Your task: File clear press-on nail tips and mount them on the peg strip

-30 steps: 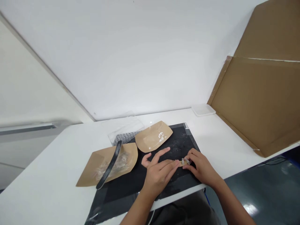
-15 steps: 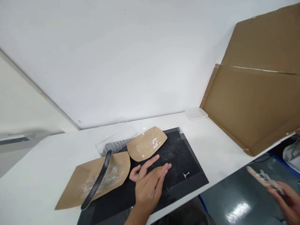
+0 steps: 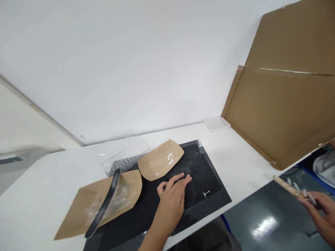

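My left hand (image 3: 173, 199) is over the black mat (image 3: 192, 200), its fingers stretched out and holding nothing. A small silver T-shaped metal piece (image 3: 206, 194) lies on the mat to its right. At the far right, beyond the table's front edge, my right hand (image 3: 323, 211) grips a wooden stick (image 3: 284, 184) with several pale nail-shaped tips standing on it. Just beyond my left fingers is a brown paper tray (image 3: 154, 164) with white bits in it. A larger paper tray (image 3: 74, 209) holds clear plastic pieces, and a black curved nail file (image 3: 103, 209) rests across it.
Clear plastic sheets (image 3: 123, 150) lie at the back of the white table (image 3: 232, 157). A shallow translucent lid or tray (image 3: 216, 124) is by the wall. A large cardboard panel (image 3: 282, 111) stands on the right. Grey floor (image 3: 256, 209) shows below.
My left hand has moved slightly right over the mat and its fingers are closer together. The stick in my right hand has turned, showing its pale tips more clearly. The view has shifted a little.
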